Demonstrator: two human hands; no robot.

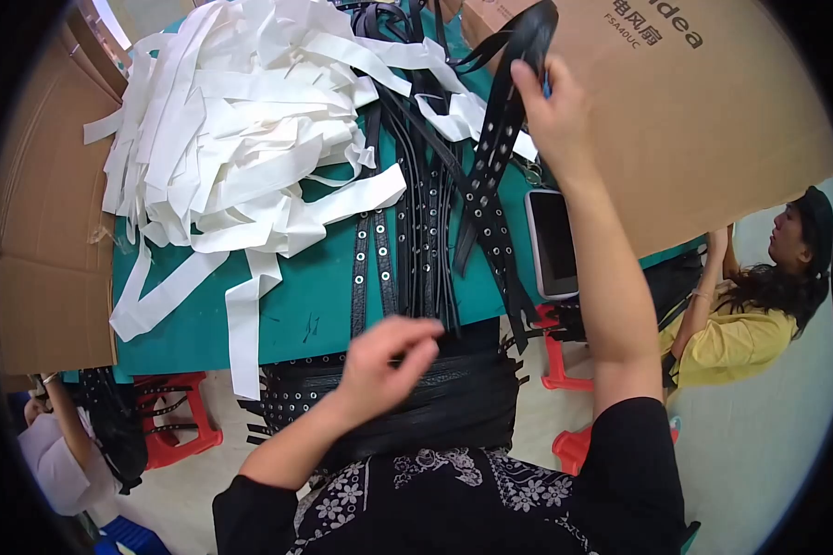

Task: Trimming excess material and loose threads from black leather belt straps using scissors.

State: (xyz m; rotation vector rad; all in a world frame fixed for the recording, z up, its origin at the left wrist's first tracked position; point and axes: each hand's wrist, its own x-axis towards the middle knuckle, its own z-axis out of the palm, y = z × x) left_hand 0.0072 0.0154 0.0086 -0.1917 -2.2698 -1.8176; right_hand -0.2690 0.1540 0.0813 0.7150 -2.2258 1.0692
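My right hand (560, 116) is raised at the far right of the table, its thumb and fingers closed on a black strap (496, 139) with metal eyelets. One end of the strap loops above the hand, and its lower part crosses other straps. My left hand (386, 365) hovers near the table's front edge, loosely curled with a gap between thumb and index finger; I see nothing in it. Beyond it, several black eyeleted straps (421, 222) lie lengthwise on the green table (194, 344). A bundle of black straps (389, 402) lies across my lap.
A big heap of white fabric strips (241, 129) covers the table's left side. A phone (553, 242) lies under my right forearm. Cardboard boxes (703, 120) stand right and left. Red stools (178, 425) and two other people, one in a yellow top (733, 338), are beside the table.
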